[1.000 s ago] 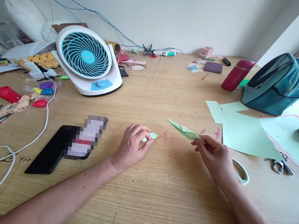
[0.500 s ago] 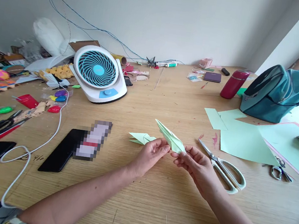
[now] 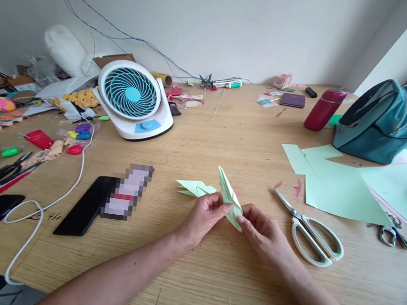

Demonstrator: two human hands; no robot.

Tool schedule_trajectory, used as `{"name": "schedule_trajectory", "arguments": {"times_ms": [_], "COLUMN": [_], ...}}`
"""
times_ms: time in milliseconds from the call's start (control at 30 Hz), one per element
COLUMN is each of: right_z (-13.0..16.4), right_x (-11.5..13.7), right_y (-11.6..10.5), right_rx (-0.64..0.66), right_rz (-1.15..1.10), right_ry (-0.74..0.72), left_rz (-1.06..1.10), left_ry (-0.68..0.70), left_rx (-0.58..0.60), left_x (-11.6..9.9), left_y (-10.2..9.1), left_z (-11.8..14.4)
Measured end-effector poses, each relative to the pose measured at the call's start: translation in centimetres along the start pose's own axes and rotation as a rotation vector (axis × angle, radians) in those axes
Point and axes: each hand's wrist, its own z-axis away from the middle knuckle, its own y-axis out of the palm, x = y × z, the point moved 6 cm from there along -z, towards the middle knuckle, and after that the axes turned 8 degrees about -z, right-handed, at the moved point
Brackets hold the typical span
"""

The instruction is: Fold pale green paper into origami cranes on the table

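Over the table [image 3: 194, 281], my left hand [image 3: 204, 218] pinches a folded paper [image 3: 226, 191] while my right hand [image 3: 263, 231] grips its near end; its tip points up and away from me. Just beyond my left hand lies another green fold [image 3: 195, 187]. Scissors [image 3: 301, 219] lie right of my right hand, two phones [image 3: 82, 206] well to the left. Farther out are green sheets [image 3: 341, 188], a fan [image 3: 132, 94], a flask [image 3: 322, 110] and a bag [image 3: 371, 132].

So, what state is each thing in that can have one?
Held paper, folded
Left hand, fingers closed on held paper
Right hand, fingers closed on held paper
Second paper, folded, lying unheld
White-handled scissors, lying, blades together
Large green sheet, lying flat
Red bottle, standing, lid on
Fan, standing; running, cannot tell
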Motion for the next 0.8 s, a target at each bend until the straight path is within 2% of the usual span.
{"name": "schedule_trajectory", "arguments": {"times_ms": [167, 333, 533, 800], "right_z": [-0.1, 0.1, 0.0, -0.1], "right_x": [0.0, -0.4, -1.0, -0.7], "right_y": [-0.3, -0.3, -0.8, -0.7], "right_rx": [-0.029, -0.037, -0.101, -0.077], "right_rz": [0.070, 0.069, -0.020, -0.086], "right_ry": [0.021, 0.009, 0.035, 0.087], "left_rz": [-0.102, -0.193, -0.181, -0.098], "left_ry": [0.052, 0.053, 0.043, 0.055], "left_rx": [0.066, 0.065, 0.103, 0.118], "left_x": [0.2, 0.7, 1.0, -0.1], "left_y": [0.1, -0.1, 0.1, 0.1], "left_z": [0.1, 0.2, 0.4, 0.7]}}
